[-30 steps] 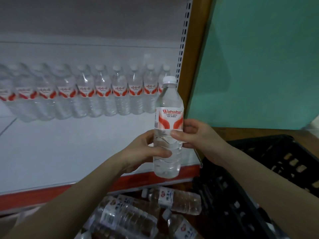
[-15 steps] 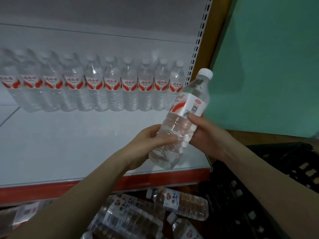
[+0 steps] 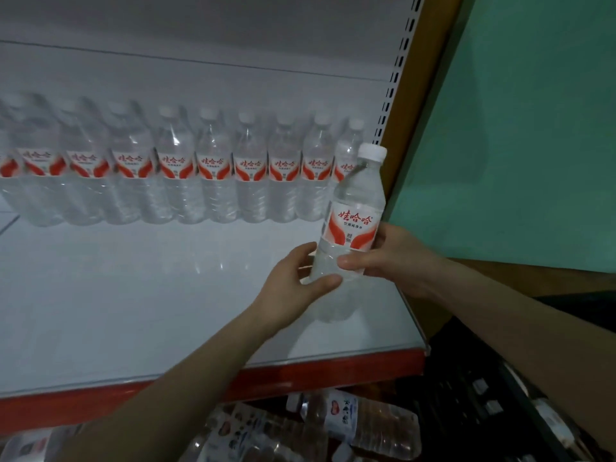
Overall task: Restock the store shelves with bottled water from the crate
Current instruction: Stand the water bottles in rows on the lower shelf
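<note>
Placing step: left grip (image 3: 300, 281) and right grip (image 3: 396, 258) both curl round the bottle (image 3: 350, 225) over the shelf (image 3: 133, 295) — next, set it down upright

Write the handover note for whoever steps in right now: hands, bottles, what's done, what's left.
Left hand: grips the bottle low on its body.
Right hand: grips it just under the label.
Bottle: nearly upright, label forward, over the right end of the shelf; I cannot tell whether its base touches.
Done: a back row stands along the shelf.
Left: set this bottle down, then likely fill the bare front. Loose bottles lie below the shelf, beside the crate.
</note>
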The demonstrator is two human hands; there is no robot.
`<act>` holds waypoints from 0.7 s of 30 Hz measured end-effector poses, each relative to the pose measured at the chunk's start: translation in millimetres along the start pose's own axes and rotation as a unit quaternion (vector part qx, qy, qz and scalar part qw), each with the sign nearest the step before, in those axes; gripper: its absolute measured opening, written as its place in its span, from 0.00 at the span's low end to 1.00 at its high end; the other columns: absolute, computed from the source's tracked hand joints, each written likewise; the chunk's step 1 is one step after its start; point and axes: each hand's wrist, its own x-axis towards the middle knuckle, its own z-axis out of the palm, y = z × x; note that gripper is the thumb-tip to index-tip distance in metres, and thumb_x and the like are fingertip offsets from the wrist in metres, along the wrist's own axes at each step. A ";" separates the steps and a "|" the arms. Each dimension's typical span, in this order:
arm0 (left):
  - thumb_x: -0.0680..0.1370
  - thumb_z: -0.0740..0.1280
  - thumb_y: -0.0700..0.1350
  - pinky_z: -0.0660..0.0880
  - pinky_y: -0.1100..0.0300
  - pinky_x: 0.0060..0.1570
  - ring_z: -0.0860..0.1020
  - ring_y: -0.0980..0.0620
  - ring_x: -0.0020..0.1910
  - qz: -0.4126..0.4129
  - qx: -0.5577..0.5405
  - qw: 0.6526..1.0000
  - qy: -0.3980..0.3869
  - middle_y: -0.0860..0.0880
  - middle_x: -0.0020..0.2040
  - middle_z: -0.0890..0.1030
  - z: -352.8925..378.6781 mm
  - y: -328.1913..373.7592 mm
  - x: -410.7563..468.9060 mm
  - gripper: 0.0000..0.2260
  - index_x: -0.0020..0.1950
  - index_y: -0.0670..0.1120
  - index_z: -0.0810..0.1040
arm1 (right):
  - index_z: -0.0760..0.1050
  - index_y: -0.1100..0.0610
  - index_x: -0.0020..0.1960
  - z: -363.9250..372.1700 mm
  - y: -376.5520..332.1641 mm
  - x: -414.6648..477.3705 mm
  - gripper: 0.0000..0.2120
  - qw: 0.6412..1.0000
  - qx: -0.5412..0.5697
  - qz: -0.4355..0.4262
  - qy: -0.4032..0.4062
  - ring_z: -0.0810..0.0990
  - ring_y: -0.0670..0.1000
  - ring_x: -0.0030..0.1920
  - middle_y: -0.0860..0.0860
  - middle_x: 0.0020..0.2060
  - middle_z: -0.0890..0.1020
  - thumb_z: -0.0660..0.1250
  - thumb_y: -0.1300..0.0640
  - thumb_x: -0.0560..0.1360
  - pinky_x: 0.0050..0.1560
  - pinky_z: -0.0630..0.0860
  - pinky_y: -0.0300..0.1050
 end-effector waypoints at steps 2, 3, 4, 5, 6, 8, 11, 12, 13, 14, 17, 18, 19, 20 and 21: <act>0.73 0.71 0.45 0.72 0.57 0.60 0.76 0.53 0.59 0.017 0.035 0.999 -0.021 0.51 0.62 0.76 -1.2 -3.8 17.3 0.24 0.67 0.49 0.69 | 0.71 0.57 0.61 -3.2 2.9 13.4 0.28 0.999 -0.033 -0.033 0.010 0.79 0.54 0.57 0.53 0.55 0.80 0.77 0.64 0.64 0.60 0.76 0.54; 0.73 0.71 0.44 0.71 0.59 0.60 0.75 0.53 0.60 0.022 0.048 0.999 -0.015 0.51 0.63 0.76 0.5 -4.9 26.1 0.24 0.68 0.49 0.68 | 0.71 0.56 0.60 -5.3 3.9 20.8 0.27 0.998 -0.044 -0.048 0.014 0.78 0.53 0.57 0.53 0.55 0.80 0.76 0.64 0.64 0.60 0.76 0.53; 0.74 0.70 0.44 0.69 0.61 0.59 0.74 0.52 0.61 0.023 0.056 0.998 -0.003 0.51 0.64 0.75 2.9 -6.2 34.9 0.25 0.68 0.49 0.68 | 0.70 0.55 0.60 -7.8 4.6 28.6 0.27 0.997 -0.053 -0.063 0.015 0.78 0.53 0.57 0.52 0.55 0.79 0.76 0.64 0.64 0.60 0.75 0.53; 0.74 0.70 0.44 0.68 0.61 0.59 0.74 0.52 0.62 0.025 0.061 0.998 0.012 0.52 0.65 0.74 5.9 -8.5 43.7 0.25 0.69 0.49 0.67 | 0.70 0.54 0.60 -10.8 5.3 36.8 0.28 0.995 -0.062 -0.076 0.013 0.78 0.53 0.57 0.52 0.55 0.79 0.76 0.64 0.64 0.60 0.76 0.53; 0.74 0.69 0.44 0.67 0.62 0.59 0.73 0.53 0.62 0.031 0.064 0.997 0.024 0.52 0.66 0.74 8.7 -10.4 52.1 0.25 0.69 0.49 0.66 | 0.69 0.54 0.61 -14.1 5.4 45.2 0.29 0.994 -0.069 -0.085 0.009 0.78 0.52 0.57 0.52 0.56 0.79 0.76 0.63 0.64 0.60 0.76 0.53; 0.75 0.68 0.43 0.66 0.65 0.57 0.72 0.57 0.60 0.051 0.067 0.996 0.042 0.52 0.65 0.73 14.1 -14.7 69.5 0.24 0.69 0.48 0.65 | 0.69 0.55 0.63 -21.6 6.3 63.7 0.30 0.993 -0.075 -0.093 -0.001 0.78 0.53 0.58 0.52 0.57 0.79 0.76 0.63 0.64 0.61 0.75 0.54; 0.76 0.67 0.43 0.64 0.68 0.56 0.71 0.57 0.61 0.059 0.075 0.994 0.054 0.54 0.63 0.73 24.4 -22.3 92.6 0.23 0.69 0.47 0.65 | 0.68 0.55 0.64 -31.9 9.4 87.9 0.30 0.990 -0.105 -0.095 -0.017 0.77 0.52 0.60 0.51 0.57 0.79 0.76 0.64 0.65 0.63 0.74 0.54; 0.76 0.67 0.43 0.64 0.69 0.56 0.71 0.55 0.62 0.056 0.078 0.994 0.058 0.54 0.63 0.73 28.2 -25.2 99.4 0.23 0.70 0.47 0.65 | 0.68 0.55 0.63 -34.6 11.4 94.9 0.29 0.989 -0.112 -0.096 -0.020 0.76 0.51 0.60 0.51 0.57 0.79 0.76 0.63 0.66 0.63 0.74 0.53; 0.76 0.66 0.43 0.63 0.70 0.57 0.71 0.54 0.64 0.052 0.081 0.993 0.062 0.54 0.64 0.73 31.8 -28.5 106.6 0.23 0.70 0.47 0.65 | 0.68 0.54 0.63 -37.0 13.8 101.3 0.29 0.988 -0.112 -0.100 -0.021 0.76 0.50 0.60 0.50 0.57 0.79 0.75 0.63 0.66 0.62 0.74 0.50; 0.76 0.66 0.42 0.63 0.69 0.57 0.70 0.54 0.65 0.053 0.085 0.993 0.064 0.52 0.66 0.72 34.9 -30.7 113.8 0.24 0.70 0.47 0.64 | 0.68 0.54 0.63 -39.0 15.8 107.4 0.28 0.988 -0.107 -0.107 -0.021 0.77 0.49 0.59 0.49 0.56 0.78 0.75 0.63 0.66 0.60 0.75 0.46; 0.76 0.66 0.40 0.60 0.73 0.57 0.69 0.53 0.67 0.065 0.099 0.991 0.062 0.51 0.68 0.71 42.3 -30.7 134.5 0.25 0.71 0.47 0.62 | 0.68 0.50 0.59 -44.5 18.5 123.4 0.27 0.987 -0.098 -0.127 -0.012 0.77 0.41 0.51 0.45 0.51 0.78 0.75 0.65 0.66 0.47 0.76 0.29; 0.77 0.65 0.39 0.59 0.77 0.55 0.69 0.55 0.66 0.068 0.101 0.991 0.060 0.51 0.67 0.70 44.6 -29.1 141.7 0.25 0.71 0.46 0.62 | 0.68 0.49 0.58 -47.7 19.9 129.1 0.27 0.986 -0.097 -0.132 -0.004 0.77 0.41 0.50 0.44 0.50 0.77 0.74 0.66 0.66 0.45 0.75 0.28; 0.77 0.65 0.38 0.59 0.82 0.52 0.68 0.57 0.64 0.070 0.095 0.991 0.059 0.53 0.65 0.70 47.0 -28.1 149.2 0.24 0.71 0.45 0.62 | 0.67 0.49 0.58 -50.9 21.2 134.8 0.27 0.986 -0.097 -0.137 0.004 0.77 0.41 0.51 0.43 0.50 0.77 0.74 0.66 0.66 0.46 0.75 0.28; 0.77 0.64 0.37 0.60 0.86 0.48 0.67 0.60 0.61 0.068 0.087 0.992 0.058 0.54 0.62 0.69 48.8 -27.6 156.5 0.24 0.71 0.44 0.61 | 0.67 0.49 0.59 -54.1 22.2 140.8 0.28 0.986 -0.097 -0.138 0.012 0.76 0.43 0.52 0.44 0.50 0.77 0.74 0.66 0.66 0.48 0.75 0.30; 0.78 0.63 0.37 0.61 0.88 0.44 0.66 0.62 0.59 0.065 0.082 0.993 0.059 0.55 0.61 0.68 50.4 -28.3 163.7 0.23 0.71 0.44 0.61 | 0.67 0.50 0.59 -57.1 22.2 146.7 0.28 0.986 -0.095 -0.136 0.018 0.76 0.44 0.54 0.44 0.50 0.77 0.74 0.66 0.66 0.50 0.74 0.32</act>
